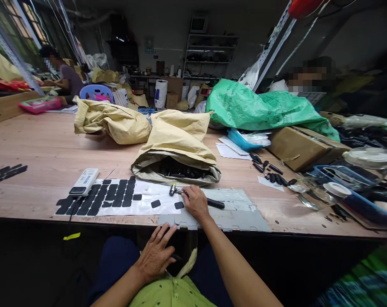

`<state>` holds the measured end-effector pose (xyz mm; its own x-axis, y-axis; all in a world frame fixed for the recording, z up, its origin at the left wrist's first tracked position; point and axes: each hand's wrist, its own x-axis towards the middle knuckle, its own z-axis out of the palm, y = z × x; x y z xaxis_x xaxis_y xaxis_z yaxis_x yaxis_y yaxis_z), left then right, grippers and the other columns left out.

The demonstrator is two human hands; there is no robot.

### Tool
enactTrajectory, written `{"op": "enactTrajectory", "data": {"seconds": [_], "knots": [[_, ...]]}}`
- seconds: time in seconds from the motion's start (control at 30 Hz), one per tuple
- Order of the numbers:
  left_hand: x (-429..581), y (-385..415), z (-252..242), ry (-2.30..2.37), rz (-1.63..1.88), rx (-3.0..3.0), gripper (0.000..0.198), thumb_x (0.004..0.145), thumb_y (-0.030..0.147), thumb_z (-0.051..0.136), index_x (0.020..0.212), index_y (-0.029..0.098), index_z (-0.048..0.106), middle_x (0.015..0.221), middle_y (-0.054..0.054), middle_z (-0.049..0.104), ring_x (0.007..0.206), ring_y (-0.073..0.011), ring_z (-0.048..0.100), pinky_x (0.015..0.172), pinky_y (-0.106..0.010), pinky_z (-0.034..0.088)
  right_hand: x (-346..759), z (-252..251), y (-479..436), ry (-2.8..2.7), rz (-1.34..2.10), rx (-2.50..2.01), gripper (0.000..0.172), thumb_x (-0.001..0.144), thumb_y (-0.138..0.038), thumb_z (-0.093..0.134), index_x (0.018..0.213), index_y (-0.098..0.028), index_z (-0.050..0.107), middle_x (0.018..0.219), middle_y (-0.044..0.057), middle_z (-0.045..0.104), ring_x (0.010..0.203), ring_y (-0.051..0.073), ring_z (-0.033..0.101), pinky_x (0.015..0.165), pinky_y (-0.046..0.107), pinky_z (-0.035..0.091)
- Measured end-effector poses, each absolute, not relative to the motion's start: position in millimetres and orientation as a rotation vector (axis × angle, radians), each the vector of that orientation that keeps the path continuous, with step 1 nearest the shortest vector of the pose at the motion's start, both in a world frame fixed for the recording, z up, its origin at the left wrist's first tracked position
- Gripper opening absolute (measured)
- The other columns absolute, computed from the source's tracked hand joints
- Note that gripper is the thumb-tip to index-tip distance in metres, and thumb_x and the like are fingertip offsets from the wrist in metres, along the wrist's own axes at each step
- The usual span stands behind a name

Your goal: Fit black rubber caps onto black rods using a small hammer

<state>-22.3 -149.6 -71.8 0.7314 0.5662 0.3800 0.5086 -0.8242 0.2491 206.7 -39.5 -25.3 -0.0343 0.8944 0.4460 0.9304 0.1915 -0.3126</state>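
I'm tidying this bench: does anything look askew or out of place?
Slightly: two black pieces lie left of the right hand, apart from the packed rows on the white sheet, one visibly tilted.

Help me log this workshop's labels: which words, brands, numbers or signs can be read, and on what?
No text can be read with certainty.
Green sack: printed characters, too blurred to read.
White device: markings, too small to read.
Upright white sack in the background: print, too blurred to read.
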Motion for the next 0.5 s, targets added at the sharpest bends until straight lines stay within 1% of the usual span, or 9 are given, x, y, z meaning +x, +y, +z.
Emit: {"op": "enactTrajectory", "data": {"seconds": [0.1, 0.17, 0.23, 0.3, 0.37, 0.4, 0.43, 0.5], "knots": [[-23.3, -152.0, -69.9, 0.853, 0.7, 2.773, 0.023, 0.084, 0.043, 0.066, 0.093, 0.022, 0.068, 0.161, -0.006, 0.025, 0.147, -0.0346, 0.02, 0.116, -0.051, 0.022, 206.3, -24.4, -40.2, -1.926, -0.094, -1.712, 0.014, 0.089, -0.022, 0.055, 0.097, -0.022, 0.066, 0.091, 0.003, 0.061, 0.086, 0.018, 0.05, 0.077, 0.03, 0.034], [-21.5, -153.3, -59.2, 0.88, 0.729, 2.739, 0.021, 0.085, 0.044, 0.065, 0.094, 0.025, 0.069, 0.156, -0.006, 0.036, 0.143, -0.035, 0.029, 0.113, -0.052, 0.027, 206.1, -24.7, -40.5, -1.928, -0.101, -1.708, 0.014, 0.09, -0.022, 0.054, 0.097, -0.022, 0.065, 0.092, 0.004, 0.061, 0.086, 0.018, 0.05, 0.076, 0.03, 0.034], [-17.1, -148.0, -43.7, 0.936, 0.775, 2.681, 0.017, 0.086, 0.039, 0.063, 0.096, 0.027, 0.07, 0.142, -0.007, 0.053, 0.132, -0.0332, 0.043, 0.107, -0.052, 0.033, 205.9, -25.5, -40.4, -1.928, -0.105, -1.699, 0.014, 0.09, -0.022, 0.054, 0.098, -0.022, 0.065, 0.093, 0.004, 0.061, 0.087, 0.019, 0.05, 0.077, 0.03, 0.034], [-9.5, -130.2, -26.5, 0.999, 0.828, 2.578, 0.016, 0.089, 0.035, 0.06, 0.098, 0.027, 0.069, 0.12, -0.008, 0.066, 0.114, -0.0287, 0.055, 0.1, -0.049, 0.038, 205.6, -26.4, -40.2, -1.928, -0.106, -1.692, 0.014, 0.089, -0.022, 0.053, 0.098, -0.022, 0.065, 0.094, 0.005, 0.061, 0.088, 0.02, 0.05, 0.078, 0.031, 0.035], [0.9, -98.4, -11.0, 1.072, 0.892, 2.445, 0.017, 0.092, 0.031, 0.055, 0.098, 0.025, 0.069, 0.101, -0.007, 0.07, 0.098, -0.0238, 0.059, 0.094, -0.044, 0.043, 205.3, -26.8, -39.8, -1.925, -0.106, -1.693, 0.014, 0.089, -0.023, 0.053, 0.097, -0.022, 0.065, 0.094, 0.005, 0.061, 0.088, 0.02, 0.049, 0.078, 0.031, 0.035], [6.7, -78.4, -4.7, 1.106, 0.949, 2.382, 0.017, 0.092, 0.031, 0.054, 0.097, 0.023, 0.069, 0.096, -0.007, 0.069, 0.093, -0.0225, 0.06, 0.091, -0.042, 0.044, 205.3, -26.8, -39.7, -1.923, -0.106, -1.693, 0.014, 0.089, -0.023, 0.053, 0.097, -0.022, 0.065, 0.094, 0.005, 0.061, 0.088, 0.02, 0.049, 0.078, 0.031, 0.035], [12.8, -56.8, 0.6, 1.159, 1.001, 2.326, 0.018, 0.093, 0.029, 0.053, 0.098, 0.022, 0.069, 0.095, -0.007, 0.069, 0.091, -0.022, 0.059, 0.088, -0.04, 0.045, 205.3, -26.5, -39.6, -1.922, -0.102, -1.693, 0.014, 0.089, -0.023, 0.053, 0.096, -0.022, 0.065, 0.093, 0.005, 0.061, 0.088, 0.02, 0.049, 0.077, 0.031, 0.034], [24.8, -13.0, 7.8, 1.279, 1.054, 2.255, 0.019, 0.091, 0.024, 0.053, 0.101, 0.02, 0.069, 0.097, -0.007, 0.067, 0.093, -0.0218, 0.058, 0.087, -0.037, 0.045, 205.5, -25.7, -39.5, -1.921, -0.088, -1.695, 0.013, 0.089, -0.022, 0.054, 0.096, -0.022, 0.065, 0.092, 0.005, 0.061, 0.088, 0.02, 0.049, 0.077, 0.031, 0.034]]}}
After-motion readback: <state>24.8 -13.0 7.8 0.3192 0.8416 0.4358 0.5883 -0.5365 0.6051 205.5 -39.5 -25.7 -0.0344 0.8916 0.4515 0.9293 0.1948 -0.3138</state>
